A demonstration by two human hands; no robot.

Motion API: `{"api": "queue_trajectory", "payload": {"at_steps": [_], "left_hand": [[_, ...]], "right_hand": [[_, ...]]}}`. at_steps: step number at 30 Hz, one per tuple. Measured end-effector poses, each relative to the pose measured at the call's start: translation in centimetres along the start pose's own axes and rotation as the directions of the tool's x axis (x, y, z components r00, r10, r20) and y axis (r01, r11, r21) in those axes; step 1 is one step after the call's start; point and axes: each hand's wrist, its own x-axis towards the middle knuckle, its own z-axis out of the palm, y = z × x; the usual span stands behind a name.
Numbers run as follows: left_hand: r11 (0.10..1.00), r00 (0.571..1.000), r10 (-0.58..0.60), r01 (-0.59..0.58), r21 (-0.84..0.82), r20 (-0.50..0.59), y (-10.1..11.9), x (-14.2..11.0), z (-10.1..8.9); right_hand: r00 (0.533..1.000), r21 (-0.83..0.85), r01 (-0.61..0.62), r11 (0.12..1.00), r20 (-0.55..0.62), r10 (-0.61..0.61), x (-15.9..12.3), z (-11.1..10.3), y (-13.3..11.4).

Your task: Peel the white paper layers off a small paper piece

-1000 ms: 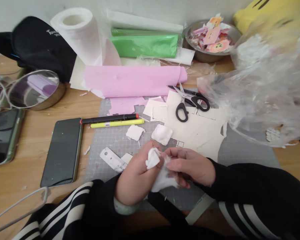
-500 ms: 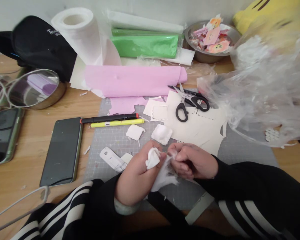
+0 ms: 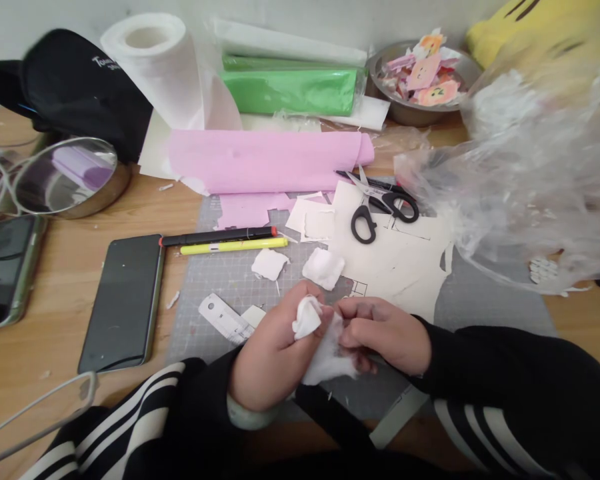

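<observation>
My left hand (image 3: pixel 273 353) is closed around a soft white tissue-like piece, whose bunched end (image 3: pixel 307 317) pokes out above the thumb. Its thin, fuzzy lower part (image 3: pixel 330 365) hangs between the two hands. At the right edge of this piece, my right hand (image 3: pixel 387 332) has its thumb and forefinger pinched together on the white fibres; the other fingertips show below. Just beyond the hands lie two small white padded squares, a flatter one (image 3: pixel 269 265) and a puffier one (image 3: pixel 324 269). A clear ruler (image 3: pixel 225 318) is partly tucked behind my left hand.
A grey cutting mat (image 3: pixel 195 287) carries cream card (image 3: pixel 405 260), black-handled scissors (image 3: pixel 375 203) and pens (image 3: pixel 235 246). Rolled pink paper (image 3: pixel 280 162) lies behind. A phone (image 3: pixel 123 303) is at left, a plastic bag (image 3: pixel 535 173) at right, a metal bowl of paper pieces (image 3: pixel 415 115) behind.
My right hand has shifted slightly down and its fingers have changed their pinch on the white piece. The fuzzy part looks more gathered. My left hand keeps its hold.
</observation>
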Motion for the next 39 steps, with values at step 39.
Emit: {"api": "queue_trajectory", "payload": {"at_steps": [39], "left_hand": [[0.998, 0.999, -0.017, 0.014, -0.063, -0.045, 0.2, 0.0, 0.0]], "right_hand": [[0.999, 0.05, 0.034, 0.998, 0.003, -0.034, 0.1, -0.2, 0.0]]}}
